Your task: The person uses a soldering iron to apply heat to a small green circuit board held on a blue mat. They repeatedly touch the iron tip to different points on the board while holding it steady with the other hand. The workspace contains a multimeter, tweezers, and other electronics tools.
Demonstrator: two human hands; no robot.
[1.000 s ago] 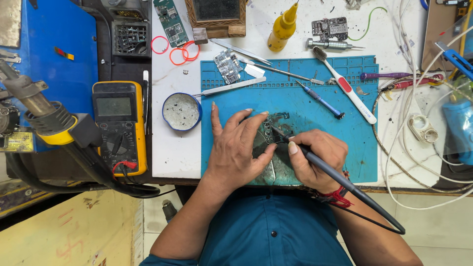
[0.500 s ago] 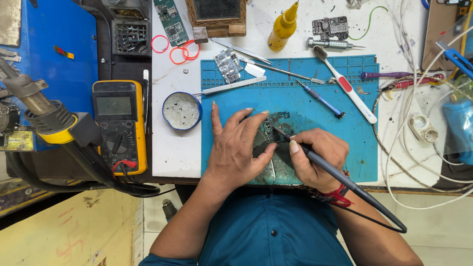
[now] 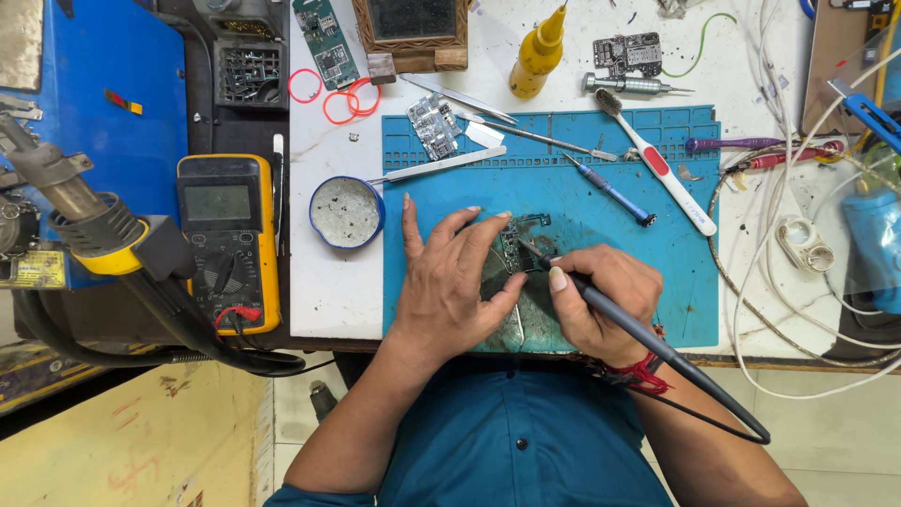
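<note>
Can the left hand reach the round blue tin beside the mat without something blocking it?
Probably yes. The left hand rests on the blue mat, holding down the circuit board, and the tin stands just beyond its thumb side on bare white table. Nothing lies between them.

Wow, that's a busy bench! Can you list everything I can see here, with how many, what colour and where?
Work mat: one, blue, centre of the white bench.
Circuit board: one, dark, on the mat under both hands.
Soldering iron: one, dark grey, in the right hand, tip on the board.
Multimeter: one, yellow and black, left of the mat.
Round tin: one, blue-rimmed, between multimeter and mat.
Toothbrush: one, white and red, upper right of mat.
Small screwdriver: one, blue, beside the toothbrush.
Squeeze bottle: one, yellow, top centre.
Rubber bands: three or so, red, top left of the bench.
Hot-air nozzle: one, grey and yellow, far left.
Left hand: pressing on the board.
Right hand: gripping the iron.
</note>
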